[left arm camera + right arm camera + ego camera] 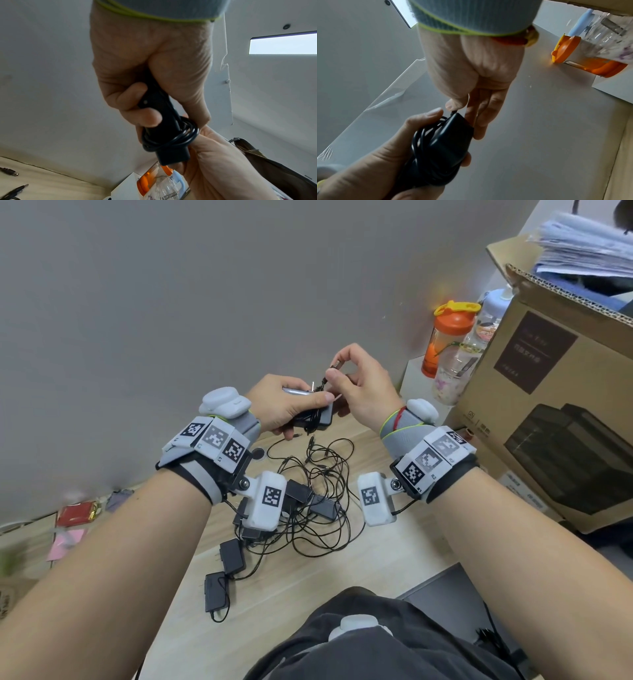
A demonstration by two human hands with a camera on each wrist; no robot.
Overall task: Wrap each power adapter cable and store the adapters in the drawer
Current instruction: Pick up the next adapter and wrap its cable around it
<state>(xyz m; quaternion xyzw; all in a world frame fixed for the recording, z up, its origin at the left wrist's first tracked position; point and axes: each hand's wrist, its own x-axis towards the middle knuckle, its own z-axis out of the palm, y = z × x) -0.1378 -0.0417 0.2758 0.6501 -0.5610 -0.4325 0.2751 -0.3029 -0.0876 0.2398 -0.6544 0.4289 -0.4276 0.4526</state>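
My left hand [291, 405] grips a black power adapter [313, 417] above the desk, its metal prongs pointing up. Several turns of thin black cable [173, 139] lie coiled round the adapter's body [163, 121]. My right hand [346, 374] pinches the cable's plug end [334, 367] between thumb and forefinger just above the adapter. In the right wrist view the adapter [448, 142] sits in the left palm with cable loops [419, 139] beside it. Below, a tangle of several more black adapters [233, 556] and loose cables [318, 491] lies on the wooden desk [394, 556]. No drawer is in view.
A large cardboard box [555, 392] stands at the right with papers on top. An orange-lidded bottle [445, 337] and a clear bottle [459, 364] stand on a white block by the grey wall. Red and pink packets [75, 515] lie at the left.
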